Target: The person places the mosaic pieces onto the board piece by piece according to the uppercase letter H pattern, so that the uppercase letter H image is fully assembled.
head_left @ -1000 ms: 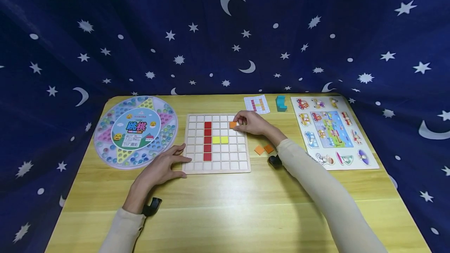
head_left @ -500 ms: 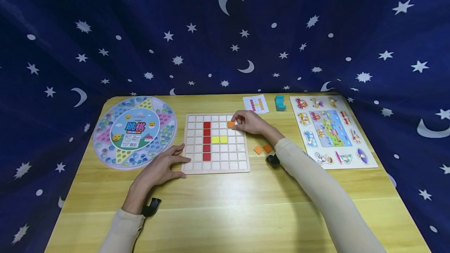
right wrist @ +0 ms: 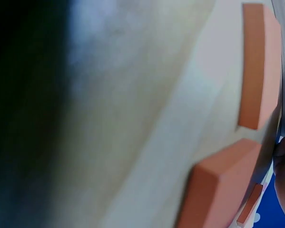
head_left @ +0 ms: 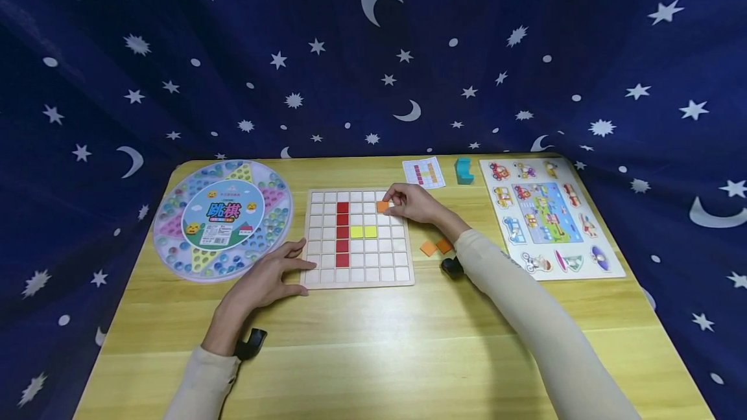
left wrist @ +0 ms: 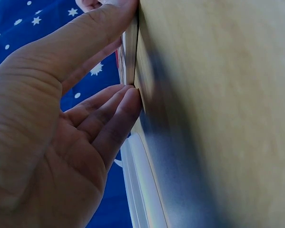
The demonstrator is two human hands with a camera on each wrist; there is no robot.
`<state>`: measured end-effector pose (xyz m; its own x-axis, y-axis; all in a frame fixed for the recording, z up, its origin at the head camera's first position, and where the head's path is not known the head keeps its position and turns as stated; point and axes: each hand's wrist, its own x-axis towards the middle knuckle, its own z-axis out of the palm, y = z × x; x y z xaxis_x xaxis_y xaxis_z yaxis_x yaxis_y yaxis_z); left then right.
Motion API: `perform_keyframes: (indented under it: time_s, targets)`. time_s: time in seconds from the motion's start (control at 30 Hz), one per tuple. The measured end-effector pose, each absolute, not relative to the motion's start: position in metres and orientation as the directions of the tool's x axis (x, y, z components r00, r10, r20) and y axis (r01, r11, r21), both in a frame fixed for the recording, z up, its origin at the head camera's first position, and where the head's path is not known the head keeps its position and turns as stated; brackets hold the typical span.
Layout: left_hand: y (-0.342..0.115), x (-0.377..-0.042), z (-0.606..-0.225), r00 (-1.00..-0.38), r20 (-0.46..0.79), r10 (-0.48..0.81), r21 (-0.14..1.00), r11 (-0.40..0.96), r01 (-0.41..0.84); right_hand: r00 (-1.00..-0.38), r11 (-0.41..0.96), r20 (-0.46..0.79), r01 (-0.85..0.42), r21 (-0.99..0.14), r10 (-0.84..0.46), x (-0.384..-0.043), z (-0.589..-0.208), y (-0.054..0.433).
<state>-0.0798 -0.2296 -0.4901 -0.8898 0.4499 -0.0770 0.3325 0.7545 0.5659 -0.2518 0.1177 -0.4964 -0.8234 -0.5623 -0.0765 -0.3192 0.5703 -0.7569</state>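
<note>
My right hand pinches an orange square tile between thumb and fingertips, at the upper right of a white-gridded wooden board. A column of red tiles sits on the board, with two yellow tiles beside its middle. At the board's lower left corner my left hand rests with spread fingers, the thumb near the front edge and fingertips at the left side. In the left wrist view those fingers touch the board's edge.
Two loose orange tiles lie right of the board; the right wrist view also shows a third orange tile. Behind are a pattern card and a teal block. A round marble game stands left, a picture puzzle right.
</note>
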Motion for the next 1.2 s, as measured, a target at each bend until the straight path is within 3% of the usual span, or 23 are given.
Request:
perform_keyframes:
  time_s: [1.2]
  targets:
    - [-0.2295, -0.0794, -0.49, -0.888, -0.072, 0.453, 0.568, 0.751, 0.337, -0.82, 0.572, -0.088, -0.313, -0.759, -0.566, -0.2518, -0.4977, 0.118]
